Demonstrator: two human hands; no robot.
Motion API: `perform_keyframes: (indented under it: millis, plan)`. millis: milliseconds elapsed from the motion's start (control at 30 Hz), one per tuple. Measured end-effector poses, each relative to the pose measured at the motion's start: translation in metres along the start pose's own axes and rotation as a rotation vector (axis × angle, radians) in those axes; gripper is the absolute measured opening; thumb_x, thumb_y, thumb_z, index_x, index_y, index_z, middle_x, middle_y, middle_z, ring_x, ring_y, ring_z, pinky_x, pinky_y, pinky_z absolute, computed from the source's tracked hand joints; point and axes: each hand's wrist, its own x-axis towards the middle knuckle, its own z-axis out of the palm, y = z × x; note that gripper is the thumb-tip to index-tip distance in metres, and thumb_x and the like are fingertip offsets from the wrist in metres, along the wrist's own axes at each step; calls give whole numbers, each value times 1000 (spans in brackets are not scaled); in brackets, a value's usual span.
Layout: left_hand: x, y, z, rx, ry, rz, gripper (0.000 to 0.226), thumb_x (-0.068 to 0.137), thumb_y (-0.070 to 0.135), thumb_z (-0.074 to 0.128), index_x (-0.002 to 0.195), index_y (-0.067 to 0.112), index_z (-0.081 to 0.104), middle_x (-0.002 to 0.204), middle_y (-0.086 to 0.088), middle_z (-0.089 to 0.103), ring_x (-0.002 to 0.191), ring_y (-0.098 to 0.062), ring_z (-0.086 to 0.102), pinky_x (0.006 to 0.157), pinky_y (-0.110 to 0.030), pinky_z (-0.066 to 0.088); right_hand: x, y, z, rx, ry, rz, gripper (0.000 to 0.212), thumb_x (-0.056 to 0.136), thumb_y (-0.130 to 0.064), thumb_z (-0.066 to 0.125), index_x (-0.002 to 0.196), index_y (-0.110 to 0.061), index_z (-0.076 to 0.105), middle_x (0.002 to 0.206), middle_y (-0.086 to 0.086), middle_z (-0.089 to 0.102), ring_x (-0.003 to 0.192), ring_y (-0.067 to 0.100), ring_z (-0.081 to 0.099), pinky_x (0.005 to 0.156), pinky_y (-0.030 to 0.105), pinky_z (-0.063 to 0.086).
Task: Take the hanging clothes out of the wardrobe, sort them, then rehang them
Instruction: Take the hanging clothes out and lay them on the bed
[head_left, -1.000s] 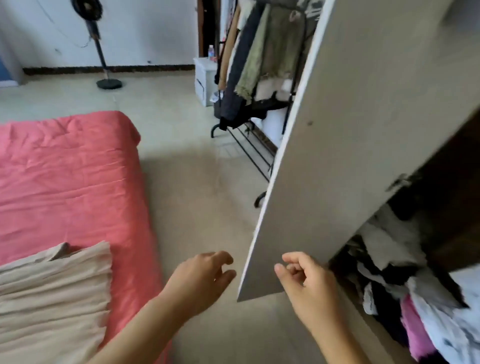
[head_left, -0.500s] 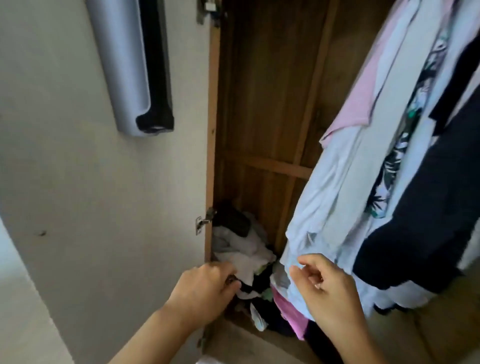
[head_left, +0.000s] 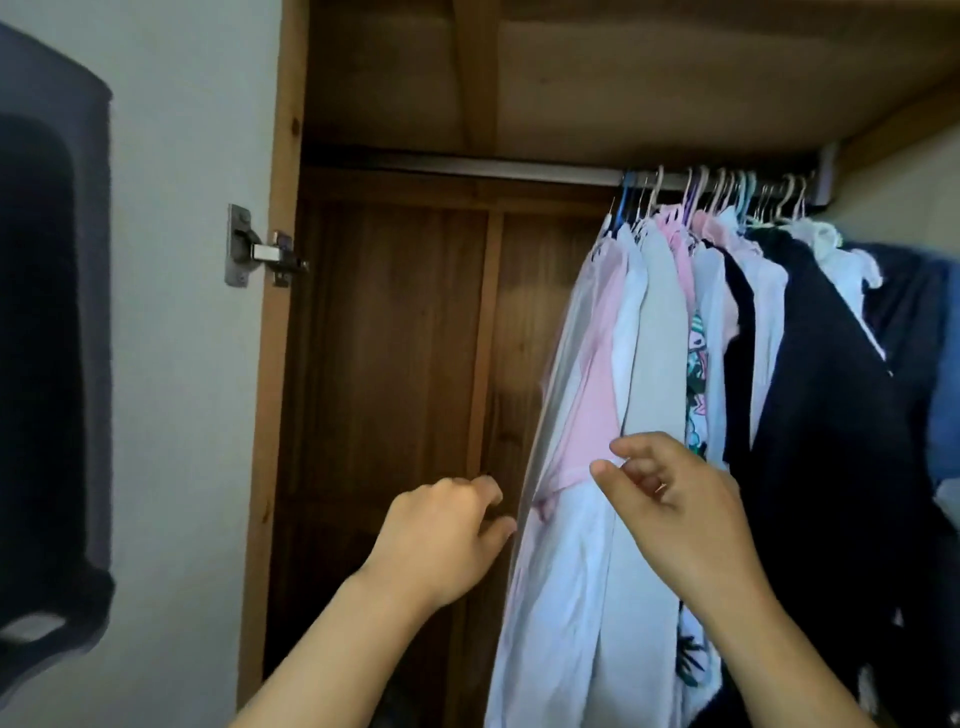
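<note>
Both my hands were empty, fingers loosely curled. The clothes (head_left: 649, 364) hung lengthwise from the rail (head_left: 519, 169), up and right; my right hand (head_left: 675, 499) was nearer than my left hand (head_left: 441, 535).

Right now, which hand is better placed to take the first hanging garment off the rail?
Probably the right hand: it is raised in front of the hanging clothes, fingers loosely curled beside the pink garment. The left hand is lower, before the bare wooden back panel.

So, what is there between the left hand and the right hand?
In the head view, the lower edge of the pink garment and the white garment under it hang between the left hand and right hand.
</note>
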Motion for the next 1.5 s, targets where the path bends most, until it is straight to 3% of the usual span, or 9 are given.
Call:
perform_keyframes:
  millis: [100, 300, 433, 667, 767, 933, 1067, 1267, 1500]
  plan:
    - [43, 1, -10, -48, 35, 31, 34, 93, 49, 45, 119, 29, 53, 101, 5, 64, 93, -16, 61, 80, -35, 52, 43, -12, -7, -13, 74, -34, 16, 82, -27, 69, 96, -21, 65, 74, -9, 60, 74, 11, 58, 78, 31, 50]
    - [121, 15, -29, -130, 194, 69, 32, 91, 50, 48, 115, 30, 56, 103, 7, 63, 94, -16, 61, 80, -34, 52, 131, -18, -13, -88, 136, -147, 23, 83, -27, 68, 104, -17, 64, 85, -5, 59, 83, 16, 57, 83, 37, 49]
    - [165, 20, -33, -133, 234, 69, 33, 91, 50, 49, 116, 30, 56, 104, 7, 62, 93, -13, 60, 81, -35, 53, 193, -18, -4, -154, 166, -225, 24, 83, -26, 67, 103, -14, 64, 84, -3, 56, 84, 17, 56, 80, 32, 48]
    - [235, 18, -36, -61, 279, 93, 32, 91, 51, 48, 110, 28, 56, 104, 5, 63, 94, -15, 59, 80, -32, 51, 287, -8, 16, -500, 166, -220, 33, 81, -34, 67, 107, -16, 60, 107, 6, 63, 105, 27, 55, 83, 32, 44]
    - [256, 15, -32, -32, 288, 104, 34, 91, 52, 47, 113, 27, 56, 109, 4, 62, 97, -17, 59, 78, -30, 49, 310, 3, 17, -656, 175, -167, 39, 82, -28, 63, 118, -14, 55, 120, 9, 58, 116, 28, 49, 86, 30, 42]
    - [285, 9, -21, 36, 275, 129, 31, 93, 50, 46, 114, 28, 53, 111, 1, 61, 100, -20, 58, 76, -28, 42, 332, 30, 13, -768, 148, -119, 34, 81, -19, 61, 114, -14, 54, 116, 9, 58, 117, 27, 44, 77, 29, 41]
    - [302, 4, -8, 78, 272, 136, 33, 94, 50, 42, 117, 27, 52, 116, 1, 59, 103, -20, 58, 79, -28, 42, 338, 40, 14, -847, 159, -126, 12, 83, -16, 54, 94, -14, 52, 106, 12, 59, 116, 29, 42, 70, 30, 34]
    - [317, -3, 6, 111, 310, 145, 37, 95, 49, 39, 122, 27, 50, 123, 2, 55, 109, -22, 56, 84, -29, 44, 349, 42, 26, -1117, 221, -173, 24, 91, -29, 48, 108, -15, 58, 112, 6, 62, 114, 25, 51, 88, 30, 37]
    - [319, -16, 8, 117, 262, 121, 34, 93, 50, 43, 116, 26, 53, 121, 4, 53, 110, -20, 55, 83, -29, 42, 360, 31, 22, -1136, 184, -195, 22, 91, -24, 47, 106, -14, 58, 114, 5, 62, 108, 25, 58, 70, 26, 32]
